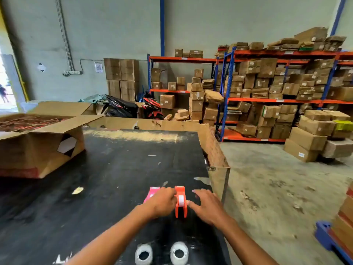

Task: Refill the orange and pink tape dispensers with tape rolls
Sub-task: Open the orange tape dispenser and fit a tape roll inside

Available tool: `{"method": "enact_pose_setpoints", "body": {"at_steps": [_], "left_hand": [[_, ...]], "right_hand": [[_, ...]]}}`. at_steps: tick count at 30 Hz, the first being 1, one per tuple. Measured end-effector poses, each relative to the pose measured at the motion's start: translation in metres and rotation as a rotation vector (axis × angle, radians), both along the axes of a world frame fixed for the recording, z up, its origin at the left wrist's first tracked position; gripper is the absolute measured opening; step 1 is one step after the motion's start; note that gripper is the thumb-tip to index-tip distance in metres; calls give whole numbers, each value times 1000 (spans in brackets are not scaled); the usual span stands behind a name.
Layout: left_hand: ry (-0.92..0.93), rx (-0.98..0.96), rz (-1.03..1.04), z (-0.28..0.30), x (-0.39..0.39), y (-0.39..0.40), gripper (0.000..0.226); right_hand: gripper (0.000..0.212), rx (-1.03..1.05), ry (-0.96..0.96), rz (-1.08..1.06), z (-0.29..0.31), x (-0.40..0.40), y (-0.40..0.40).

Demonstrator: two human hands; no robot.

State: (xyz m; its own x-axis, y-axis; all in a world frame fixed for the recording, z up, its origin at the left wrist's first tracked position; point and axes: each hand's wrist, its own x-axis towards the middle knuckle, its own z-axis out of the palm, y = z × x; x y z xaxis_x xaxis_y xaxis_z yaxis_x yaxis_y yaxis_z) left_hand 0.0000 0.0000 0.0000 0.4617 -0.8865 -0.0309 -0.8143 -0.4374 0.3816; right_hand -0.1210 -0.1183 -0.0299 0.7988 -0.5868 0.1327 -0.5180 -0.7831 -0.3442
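Note:
An orange tape dispenser [180, 202] stands upright on the black table [118, 169], with a pale tape roll showing in its middle. My left hand [162, 202] grips its left side. My right hand [207, 204] touches its right side with a fingertip, the other fingers spread. A pink tape dispenser [151, 194] lies just left of it, partly hidden behind my left hand. Two clear tape rolls [143, 254] [179, 253] lie flat at the table's near edge, between my forearms.
A large open cardboard box [38, 142] sits on the table's left. Cardboard panels [215, 150] line the table's far and right edges. Shelving packed with boxes [277, 96] fills the right background. A blue pallet stack [328, 234] stands on the floor at right.

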Motion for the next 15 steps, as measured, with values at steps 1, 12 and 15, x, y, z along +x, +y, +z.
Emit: {"method": "enact_pose_setpoints", "body": {"at_steps": [1,12,15], "left_hand": [[25,9,9,-8,0,-4,31],[844,-581,514,-23,-32,-33,46],[946,-787,612,-28,-32,-39,31]], "right_hand": [[56,40,-15,-2,-5,1,0],[20,246,-453,216,-32,6,6],[33,312,-558,319,-21,1,6]]}}
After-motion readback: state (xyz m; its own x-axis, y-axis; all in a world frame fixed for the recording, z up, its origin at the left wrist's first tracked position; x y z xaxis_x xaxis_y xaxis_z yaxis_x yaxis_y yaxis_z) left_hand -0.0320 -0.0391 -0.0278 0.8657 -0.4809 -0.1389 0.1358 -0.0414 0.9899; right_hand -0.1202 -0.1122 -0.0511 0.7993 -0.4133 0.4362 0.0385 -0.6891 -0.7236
